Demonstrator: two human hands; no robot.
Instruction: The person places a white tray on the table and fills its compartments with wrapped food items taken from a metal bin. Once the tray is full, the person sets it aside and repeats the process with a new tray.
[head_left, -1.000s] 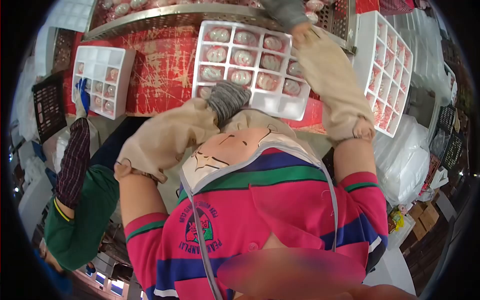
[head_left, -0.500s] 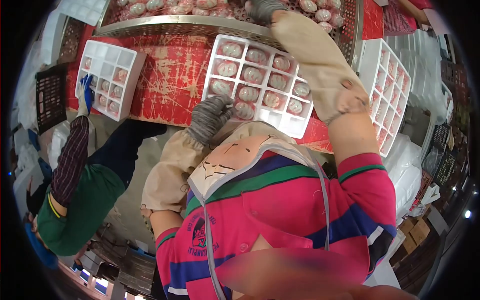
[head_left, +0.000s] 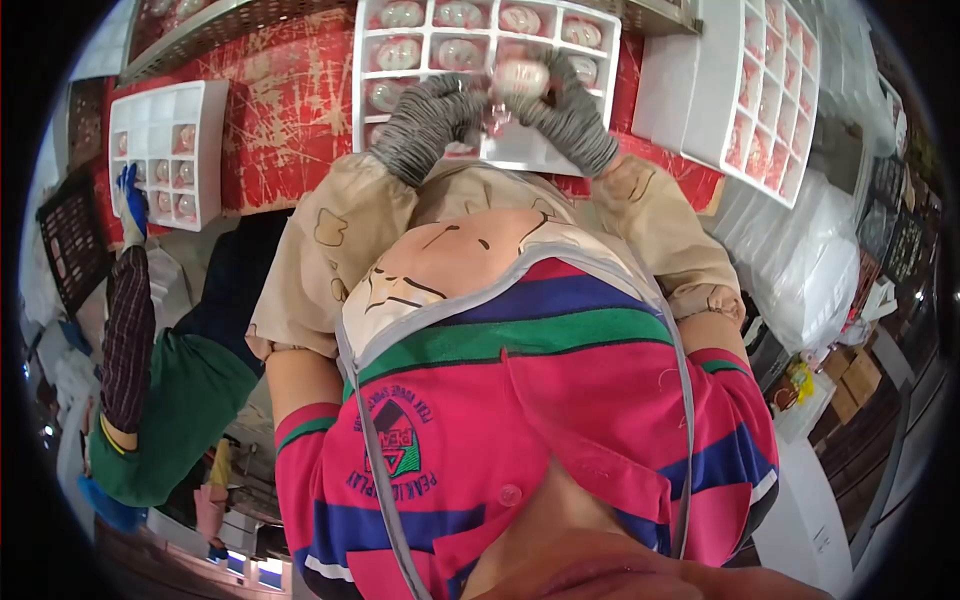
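In the head view, a white compartment tray (head_left: 484,20) holds wrapped round items in most of its visible cells. My right hand (head_left: 572,118), in a grey knit glove, grips a wrapped item (head_left: 521,78) over the tray's near right part. My left hand (head_left: 432,122), also gloved in grey, is closed beside it with the fingers pressed together above the cells; what they hold, if anything, is hidden. Some near cells lie behind both hands.
On the red table (head_left: 285,110), a co-worker's blue-gloved hand (head_left: 132,200) is at a smaller white tray (head_left: 208,150) on the left. A filled white tray (head_left: 690,95) stands tilted at right. Metal perforated bins (head_left: 230,25) line the back.
My right hand has come back from the metal bin to the tray with a wrapped item. My left hand has moved slightly right and up. The view has shifted.
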